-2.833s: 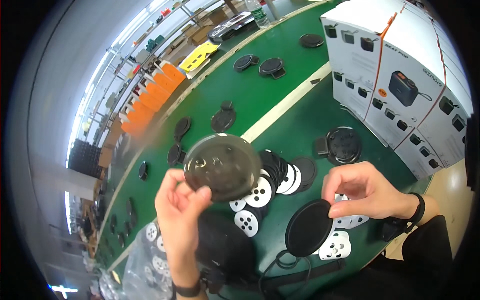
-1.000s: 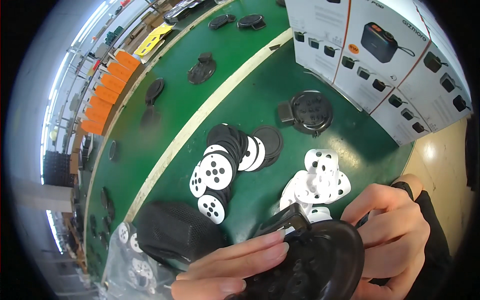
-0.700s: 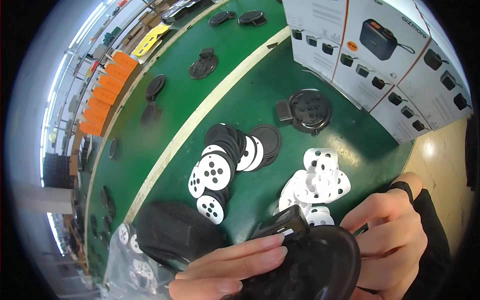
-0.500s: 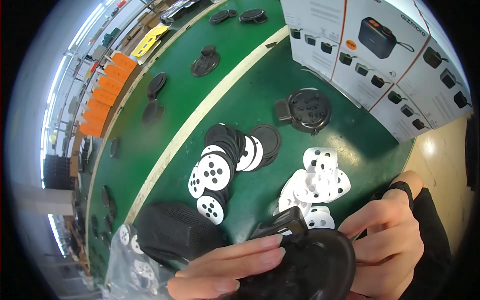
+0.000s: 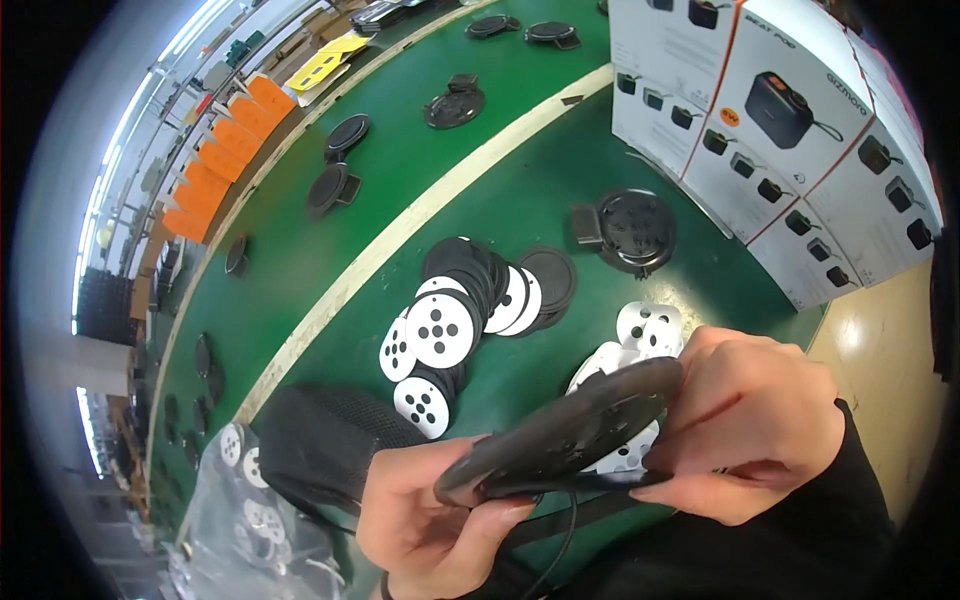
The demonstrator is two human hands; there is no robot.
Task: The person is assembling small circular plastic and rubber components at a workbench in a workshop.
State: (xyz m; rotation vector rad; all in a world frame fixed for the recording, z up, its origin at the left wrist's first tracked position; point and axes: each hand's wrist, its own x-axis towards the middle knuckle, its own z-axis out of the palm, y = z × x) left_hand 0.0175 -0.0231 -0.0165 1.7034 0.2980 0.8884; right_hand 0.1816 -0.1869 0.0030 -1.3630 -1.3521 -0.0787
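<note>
Between my hands I hold a round black plastic housing (image 5: 575, 425), tilted so its face slants and its rim shows. My left hand (image 5: 430, 510) pinches its left edge between thumb and fingers. My right hand (image 5: 755, 425) is closed on the right edge, its thumb below. A thin black cable (image 5: 570, 540) hangs beneath. Partly hidden behind the housing lies a pile of white sheet discs (image 5: 650, 330) with holes. Farther left are overlapping round black pads (image 5: 465, 270), several with a white perforated disc (image 5: 440, 328) on top. A similar black housing (image 5: 637, 230) with a side block lies beyond.
White printed product boxes (image 5: 790, 110) stand at the back right. Left of my hands are a black mesh pouch (image 5: 330, 440) and a clear plastic bag (image 5: 265, 540) with white discs. Past a pale strip (image 5: 420, 205), more black housings (image 5: 455, 105) lie on green surface; orange dividers (image 5: 250, 115) line the far side.
The housing has turned from lying face up to a steep slant. My left hand has gone from resting over it to pinching its left edge. The view has shifted slightly.
</note>
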